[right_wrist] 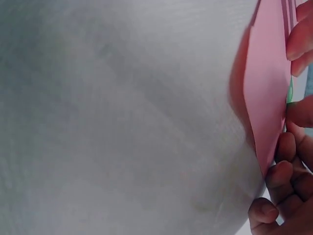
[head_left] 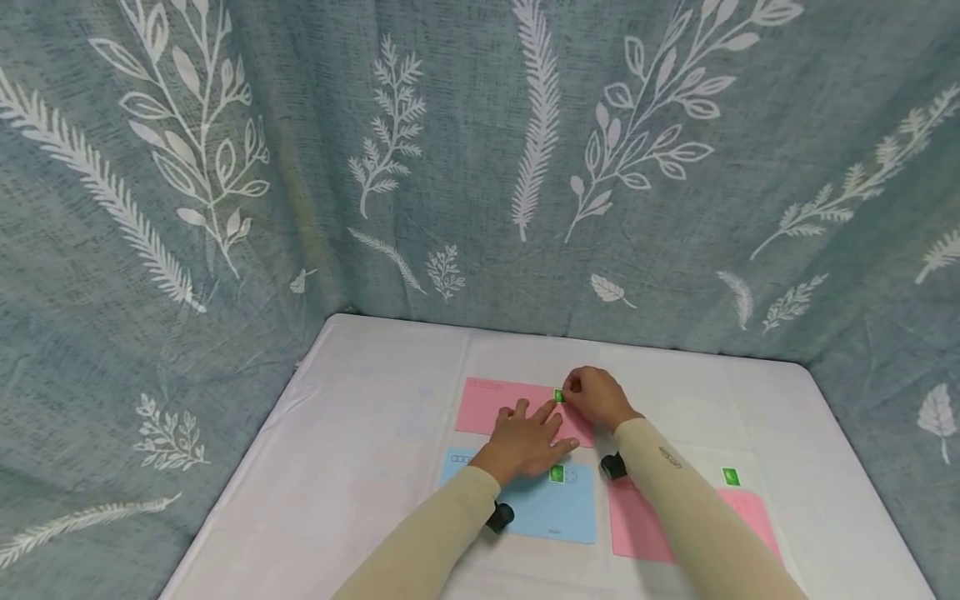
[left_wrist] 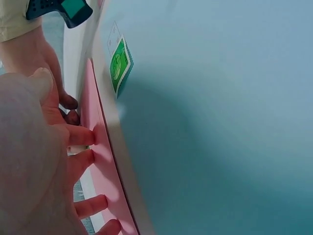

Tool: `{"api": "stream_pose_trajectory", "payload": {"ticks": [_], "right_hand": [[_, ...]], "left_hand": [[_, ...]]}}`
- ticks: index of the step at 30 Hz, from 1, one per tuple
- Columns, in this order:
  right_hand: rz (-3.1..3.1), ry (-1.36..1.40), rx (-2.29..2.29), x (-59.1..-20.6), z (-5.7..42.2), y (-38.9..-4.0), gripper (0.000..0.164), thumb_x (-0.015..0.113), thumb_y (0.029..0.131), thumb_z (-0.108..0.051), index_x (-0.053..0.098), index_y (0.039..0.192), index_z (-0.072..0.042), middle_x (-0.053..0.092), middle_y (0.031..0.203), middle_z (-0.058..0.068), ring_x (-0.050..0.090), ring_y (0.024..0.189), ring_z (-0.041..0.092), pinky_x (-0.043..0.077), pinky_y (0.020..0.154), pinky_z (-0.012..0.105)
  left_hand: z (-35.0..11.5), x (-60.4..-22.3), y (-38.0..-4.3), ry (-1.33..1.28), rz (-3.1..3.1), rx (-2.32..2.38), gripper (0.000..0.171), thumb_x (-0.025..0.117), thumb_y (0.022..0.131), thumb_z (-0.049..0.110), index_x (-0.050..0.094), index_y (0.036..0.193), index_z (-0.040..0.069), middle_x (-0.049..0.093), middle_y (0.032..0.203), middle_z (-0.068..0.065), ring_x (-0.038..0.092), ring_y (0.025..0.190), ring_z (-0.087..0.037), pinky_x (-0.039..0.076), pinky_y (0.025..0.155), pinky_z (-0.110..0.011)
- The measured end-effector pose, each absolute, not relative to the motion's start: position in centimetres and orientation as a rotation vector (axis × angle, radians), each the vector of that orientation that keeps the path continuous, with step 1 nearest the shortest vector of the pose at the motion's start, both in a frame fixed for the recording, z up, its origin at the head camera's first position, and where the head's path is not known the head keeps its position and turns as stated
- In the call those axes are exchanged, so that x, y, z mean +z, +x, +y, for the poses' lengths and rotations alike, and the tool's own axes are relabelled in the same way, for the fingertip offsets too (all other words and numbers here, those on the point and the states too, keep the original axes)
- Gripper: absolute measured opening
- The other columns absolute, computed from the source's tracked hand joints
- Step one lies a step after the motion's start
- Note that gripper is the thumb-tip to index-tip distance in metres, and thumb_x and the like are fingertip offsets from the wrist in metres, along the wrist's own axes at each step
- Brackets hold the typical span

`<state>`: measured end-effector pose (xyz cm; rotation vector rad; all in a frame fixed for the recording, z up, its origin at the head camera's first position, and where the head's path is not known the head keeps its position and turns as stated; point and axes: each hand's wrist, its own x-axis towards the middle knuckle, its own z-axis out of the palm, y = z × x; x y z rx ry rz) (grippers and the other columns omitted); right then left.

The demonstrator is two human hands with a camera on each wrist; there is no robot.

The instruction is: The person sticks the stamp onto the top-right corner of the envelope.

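Observation:
A pink envelope point(head_left: 480, 410) lies at the back of the white table. My left hand point(head_left: 525, 442) rests on its lower part with fingers spread and straight, the index fingertip right at a green stamp point(head_left: 558, 396). At the envelope's upper right corner, my right hand point(head_left: 596, 396) has its fingers curled and pinches at the stamp's right edge. In the right wrist view, the curled fingers point(right_wrist: 281, 174) sit right at the edge of the pink envelope point(right_wrist: 266, 83). Below the left hand is a blue envelope point(head_left: 540, 512) bearing another green stamp point(head_left: 557, 473).
A second pink envelope point(head_left: 637, 533) lies at the front right, partly hidden under the right forearm. Beside its top edge, a loose-looking green stamp point(head_left: 731, 477) is on the white table point(head_left: 360, 450). A leaf-patterned curtain point(head_left: 480, 183) hangs around the table.

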<state>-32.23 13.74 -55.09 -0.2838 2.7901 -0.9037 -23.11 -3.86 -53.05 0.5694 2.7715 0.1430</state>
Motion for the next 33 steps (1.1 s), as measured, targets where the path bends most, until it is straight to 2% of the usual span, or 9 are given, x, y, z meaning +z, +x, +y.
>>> {"api": "stream_pose_trajectory", "payload": {"ticks": [5,20,33], "right_hand": [[2.799,-0.305,-0.896,-55.1,13.9,-32.2,0.012,0.077,0.1,-0.017,0.075,0.094,-0.007,0.066,0.084,0.003,0.06,0.08,0.021,0.053,0.08,0.042],[2.833,-0.313,-0.894,-55.5,13.5,-31.9,0.012,0.078,0.099,-0.016,0.073,0.091,-0.009,0.064,0.082,0.001,0.059,0.078,0.02,0.052,0.078,0.042],[2.825,-0.283,-0.933,-55.7,13.6,-32.0,0.014,0.078,0.1,-0.019,0.074,0.091,-0.008,0.063,0.08,0.002,0.057,0.074,0.019,0.049,0.071,0.037]], "left_hand": [[-3.9,-53.1,-23.2,0.573,2.759,0.166,0.071,0.032,0.112,0.068,0.046,0.167,0.025,0.032,0.176,0.004,0.032,0.157,-0.036,0.033,0.12,-0.058],[-4.2,-53.1,-22.6,0.592,2.813,0.155,0.069,0.035,0.112,0.068,0.051,0.164,0.025,0.038,0.173,0.004,0.038,0.153,-0.034,0.038,0.116,-0.057],[-4.0,-54.1,-22.6,0.586,2.817,0.123,0.078,0.033,0.109,0.074,0.046,0.167,0.025,0.03,0.177,0.006,0.032,0.157,-0.034,0.032,0.121,-0.056]]}}
